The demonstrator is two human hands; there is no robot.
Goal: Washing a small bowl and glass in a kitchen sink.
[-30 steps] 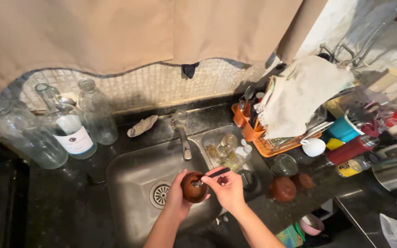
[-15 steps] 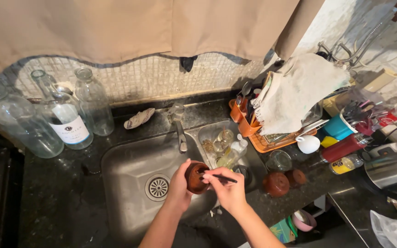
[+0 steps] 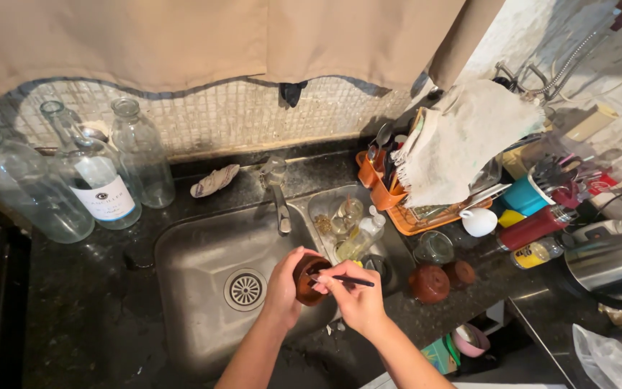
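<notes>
Lighting is moderate and warm, uneven across the scene. The brightest area is the far right, where the pale wall and the draped white cloth (image 3: 469, 140) are close to overexposed. The near left is dim; the black speckled stone counter (image 3: 80, 302) falls off into near-black at the left edge. The beige curtain (image 3: 181, 43) casts a scalloped shadow along the small-tiled mosaic wall (image 3: 224, 119). The stainless steel sink basin (image 3: 203, 252) shows soft, diffuse reflections; the clear glass bottles (image 3: 95, 173) carry small highlights. Wide-angle distortion bends lines at the borders. Focus is fair centrally; edges are softer, with slight blur.
</notes>
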